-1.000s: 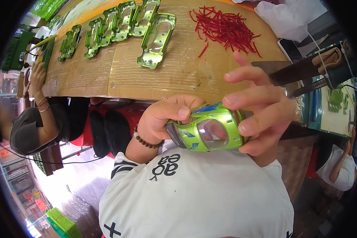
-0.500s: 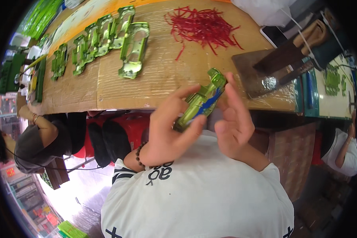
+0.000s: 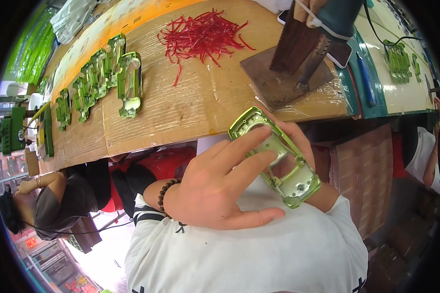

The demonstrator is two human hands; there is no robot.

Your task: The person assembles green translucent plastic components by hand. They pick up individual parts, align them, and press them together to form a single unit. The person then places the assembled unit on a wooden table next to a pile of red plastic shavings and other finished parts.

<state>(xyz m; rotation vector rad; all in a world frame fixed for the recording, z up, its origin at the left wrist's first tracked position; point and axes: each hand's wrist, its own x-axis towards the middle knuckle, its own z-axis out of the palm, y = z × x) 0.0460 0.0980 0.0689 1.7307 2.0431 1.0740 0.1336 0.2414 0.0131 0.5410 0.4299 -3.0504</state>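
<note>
A shiny green toy car body shell, hollow underside showing, is tilted above my lap just off the table's near edge. My right hand is closed round its far right side, mostly hidden behind it. My left hand has its fingers spread, two of them resting on the inside of the shell and the thumb stretched out below. On the table to the left lie more green shells, the nearest one standing apart from a row of several.
A heap of thin red strips lies on the wrapped table top. Right of it, a metal plate carries a dark upright tool. Green parts lie on another table at the right. A co-worker sits at left.
The shell has turned over from its blue-marked outside to its hollow underside. My left hand let go its grip and spread its fingers; my right hand took hold. The view shifted right.
</note>
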